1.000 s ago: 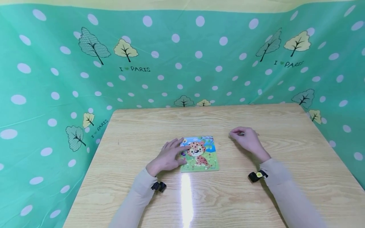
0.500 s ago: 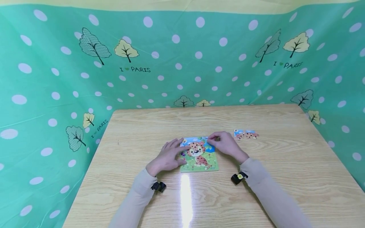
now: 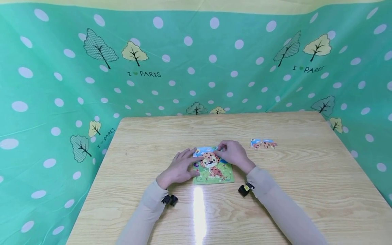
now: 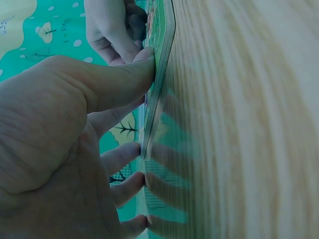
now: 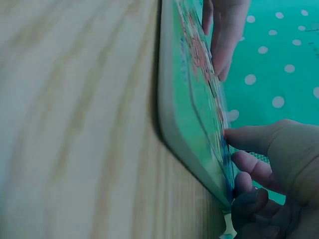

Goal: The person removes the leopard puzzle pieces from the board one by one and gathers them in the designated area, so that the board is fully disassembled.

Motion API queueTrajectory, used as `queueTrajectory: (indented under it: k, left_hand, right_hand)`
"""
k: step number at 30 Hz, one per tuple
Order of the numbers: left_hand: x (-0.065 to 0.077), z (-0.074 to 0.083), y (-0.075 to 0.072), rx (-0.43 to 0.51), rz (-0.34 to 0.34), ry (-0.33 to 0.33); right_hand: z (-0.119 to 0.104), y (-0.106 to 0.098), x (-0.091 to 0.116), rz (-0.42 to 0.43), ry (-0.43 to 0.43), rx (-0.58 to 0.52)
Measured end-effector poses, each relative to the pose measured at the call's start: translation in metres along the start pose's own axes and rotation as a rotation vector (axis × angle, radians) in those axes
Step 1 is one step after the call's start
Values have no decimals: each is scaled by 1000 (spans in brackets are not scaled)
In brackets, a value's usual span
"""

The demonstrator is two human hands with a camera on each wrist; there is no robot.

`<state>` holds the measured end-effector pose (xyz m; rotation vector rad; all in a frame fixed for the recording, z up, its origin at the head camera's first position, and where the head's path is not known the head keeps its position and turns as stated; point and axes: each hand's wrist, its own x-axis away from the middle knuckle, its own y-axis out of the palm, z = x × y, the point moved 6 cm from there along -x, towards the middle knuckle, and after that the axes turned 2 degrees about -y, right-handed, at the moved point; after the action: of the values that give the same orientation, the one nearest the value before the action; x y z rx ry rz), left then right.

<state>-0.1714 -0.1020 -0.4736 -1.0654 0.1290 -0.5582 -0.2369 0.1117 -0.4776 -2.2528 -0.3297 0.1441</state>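
A square jigsaw puzzle board (image 3: 228,173) with a spotted leopard cub picture lies on the table. My left hand (image 3: 180,168) rests at its left side, fingers spread, index fingertip on the picture. In the left wrist view, the left thumb (image 4: 119,82) presses the board near its edge, and the other fingertips reach the tabletop. At the board's upper right, my right hand (image 3: 234,153) pinches a small puzzle piece, mostly hidden by the fingers. In the right wrist view, the right thumb (image 5: 254,138) is right at the puzzle's surface, with the other fingers curled below it.
Loose puzzle pieces (image 3: 264,144) with blue sky and leopard spots lie right of the board. The wooden table (image 3: 147,136) ends at a green dotted curtain (image 3: 171,68) behind and at the sides.
My right hand has moved left from the loose pieces to the board's upper right, then a little further in, uncovering those pieces. The left hand has stayed in place.
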Motion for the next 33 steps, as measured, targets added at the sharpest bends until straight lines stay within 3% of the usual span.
queueTrajectory:
  k: [8,19,33]
  left_hand:
    - [0,0,-1,-2,-6,-3]
    - [-1,-1,1,7,1,7]
    - [-1,-1,0,4,5,2]
  right_hand:
    - [-1,3,-5,-2,9,2]
    - [1,1,-7,-23,-33,-74]
    - [5,-4,-7,-5,-114,-62]
